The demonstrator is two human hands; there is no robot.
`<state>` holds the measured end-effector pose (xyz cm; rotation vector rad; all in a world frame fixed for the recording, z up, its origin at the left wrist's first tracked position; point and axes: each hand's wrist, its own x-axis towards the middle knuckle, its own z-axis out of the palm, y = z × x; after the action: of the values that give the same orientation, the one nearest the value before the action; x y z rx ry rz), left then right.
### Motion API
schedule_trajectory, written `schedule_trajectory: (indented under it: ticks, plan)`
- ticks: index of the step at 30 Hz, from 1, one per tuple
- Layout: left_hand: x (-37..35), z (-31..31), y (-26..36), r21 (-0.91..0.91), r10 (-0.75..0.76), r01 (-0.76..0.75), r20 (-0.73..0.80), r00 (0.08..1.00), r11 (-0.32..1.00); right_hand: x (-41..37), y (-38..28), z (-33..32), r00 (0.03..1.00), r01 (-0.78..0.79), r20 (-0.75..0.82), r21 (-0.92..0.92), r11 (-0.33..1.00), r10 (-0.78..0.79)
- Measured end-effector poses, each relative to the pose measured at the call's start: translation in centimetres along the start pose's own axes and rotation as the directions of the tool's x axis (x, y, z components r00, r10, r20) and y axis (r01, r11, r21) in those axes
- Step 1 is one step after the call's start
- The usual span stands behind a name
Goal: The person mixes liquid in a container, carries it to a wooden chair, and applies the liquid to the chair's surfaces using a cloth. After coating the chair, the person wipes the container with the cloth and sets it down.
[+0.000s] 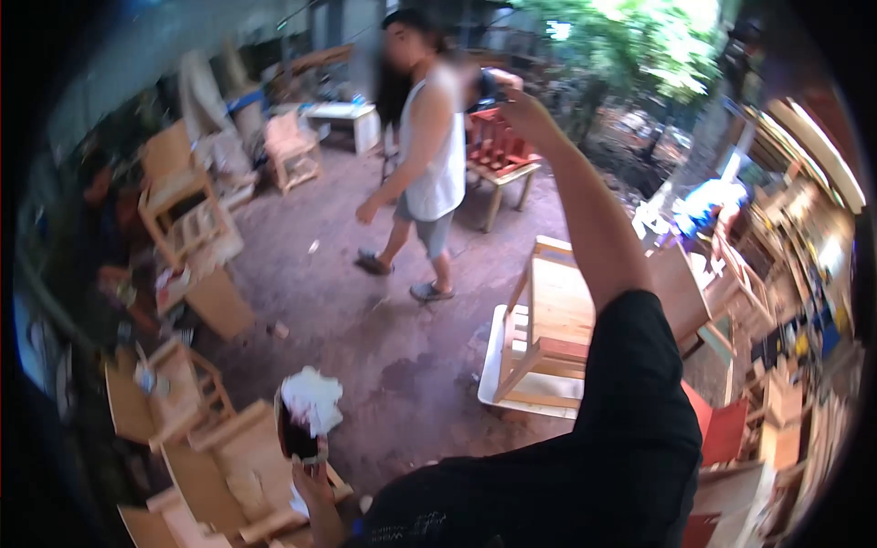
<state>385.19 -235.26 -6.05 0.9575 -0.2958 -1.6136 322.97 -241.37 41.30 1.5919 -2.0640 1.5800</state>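
Low in the view, my left hand (315, 489) is closed around the lower end of a dark, reddish cup-like container (297, 434). A crumpled white piece (313, 402), looking like a rag, overlaps its upper side. My right arm stretches up and away, its short sleeve black. At the top, my right hand (519, 105) has its fingers curled in beside a small dark shape; I cannot tell what they hold. Behind that hand a red-painted chair (498, 142) rests on a small wooden table (501, 173).
A person (429, 128) in a white tank top walks across the floor ahead. Unpainted wooden chairs (178, 192) line the left side. A wooden chair (553, 310) stands on a white board (493, 384) near my right arm. Stacked timber (813, 155) fills the right.
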Motion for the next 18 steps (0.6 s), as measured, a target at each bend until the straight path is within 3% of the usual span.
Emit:
schedule_trajectory:
  ticks: [1, 2, 3, 4, 6, 9, 11, 12, 13, 15, 17, 18]
  plan:
    - [1.1, -1.0, -0.2, -0.003, -0.034, 0.034, 0.028, 0.999, 0.999, -1.1, 0.7, 1.7, 0.981, -0.131, 0.157, 0.106, 0.986, 0.114]
    - [1.4, -1.1, -0.2, 0.016, -0.028, 0.028, 0.013, 1.000, 0.999, -2.5, 2.2, 4.5, 0.963, -0.233, 0.244, 0.528, 0.817, 0.117]
    - [1.1, -0.6, 0.1, 0.024, -0.012, 0.010, 0.056, 0.998, 1.000, -4.8, 2.0, 6.9, 0.911, -0.399, 0.362, 0.662, 0.634, 0.196]
    - [1.8, -1.2, 0.0, 0.028, -0.012, 0.012, 0.005, 1.000, 1.000, -7.3, 1.8, 9.3, 0.881, -0.454, 0.428, 0.640, 0.620, 0.203]
    - [2.2, -1.2, 0.3, 0.059, -0.023, 0.028, -0.074, 0.997, 0.998, -11.3, 1.9, 13.0, 0.814, -0.580, 0.543, 0.768, 0.272, 0.206]
    - [3.6, -2.6, 0.3, 0.051, -0.056, 0.062, -0.119, 0.991, 0.997, -15.6, 4.7, 18.6, 0.752, -0.658, 0.640, 0.741, 0.131, 0.157]
    - [4.4, -3.3, 0.6, 0.058, -0.075, 0.082, -0.121, 0.990, 0.995, -19.0, 7.8, 22.9, 0.735, -0.677, 0.656, 0.725, 0.128, 0.173]
    - [4.6, -3.3, 1.0, 0.056, -0.088, 0.096, -0.133, 0.987, 0.994, -21.1, 8.4, 24.9, 0.700, -0.713, 0.667, 0.674, 0.192, 0.257]
    - [4.7, -3.2, 1.2, 0.021, -0.099, 0.105, -0.178, 0.979, 0.994, -23.6, 5.8, 26.7, 0.653, -0.755, 0.610, 0.572, 0.322, 0.449]
    - [5.5, -4.7, 1.4, 0.054, -0.094, 0.107, -0.202, 0.975, 0.993, -29.5, 8.8, 29.7, 0.595, -0.765, 0.705, 0.350, 0.540, 0.387]
    - [6.7, -6.1, 1.4, 0.039, -0.106, 0.116, -0.207, 0.973, 0.992, -35.9, 8.9, 32.7, 0.467, -0.819, 0.627, 0.040, 0.572, 0.624]
    - [7.4, -6.9, 1.7, 0.023, -0.101, 0.108, -0.193, 0.976, 0.994, -39.9, 11.5, 33.8, 0.551, -0.577, 0.660, -0.141, 0.805, 0.510]
